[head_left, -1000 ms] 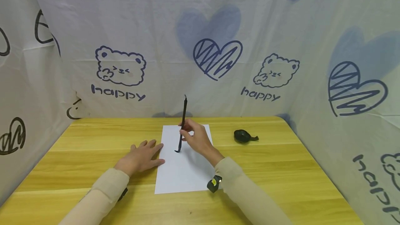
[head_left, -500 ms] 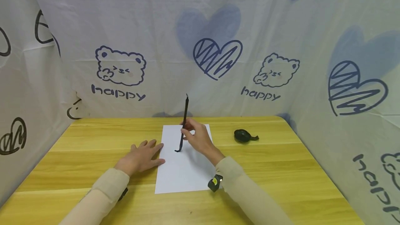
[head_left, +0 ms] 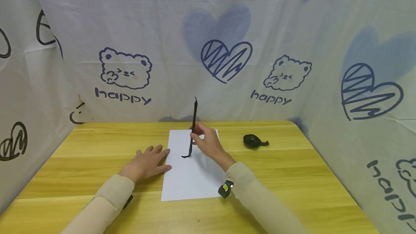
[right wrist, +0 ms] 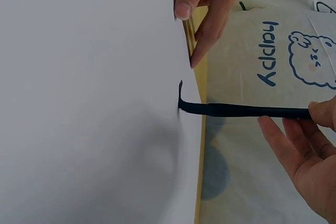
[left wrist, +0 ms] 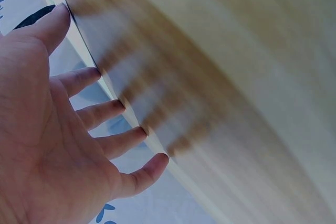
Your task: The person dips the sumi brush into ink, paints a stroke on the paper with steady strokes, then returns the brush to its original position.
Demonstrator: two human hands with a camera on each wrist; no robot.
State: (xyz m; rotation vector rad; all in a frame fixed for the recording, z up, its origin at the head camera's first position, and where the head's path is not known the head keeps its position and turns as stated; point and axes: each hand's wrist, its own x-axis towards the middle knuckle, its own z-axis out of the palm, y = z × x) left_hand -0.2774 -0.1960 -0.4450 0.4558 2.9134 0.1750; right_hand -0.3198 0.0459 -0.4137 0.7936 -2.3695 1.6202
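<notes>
My right hand (head_left: 209, 143) pinches the handle of a black writing brush (head_left: 194, 118), which stands nearly upright with its top leaning slightly right. Its dark tip meets a white sheet of paper (head_left: 186, 187), at the end of a short black ink stroke (head_left: 185, 157). In the right wrist view, the brush (right wrist: 236, 110) is held between thumb and fingers, its bristles bent on the sheet. My left hand (head_left: 146, 163) lies spread on the table, index finger and thumb tip at the paper's left edge. The left wrist view shows that hand (left wrist: 58, 129) with fingers apart, fingertips touching the tabletop.
A small black dish with a short handle (head_left: 251, 141) sits on the wooden table (head_left: 276, 190), right of the paper. White cloth (head_left: 175, 82) printed with bears and hearts hangs behind the table and at both sides. A dark device (head_left: 225, 189) is worn at my right wrist.
My right hand and the brush have moved slightly to the right, and the black stroke behind the tip has become longer. My left hand stays in place.
</notes>
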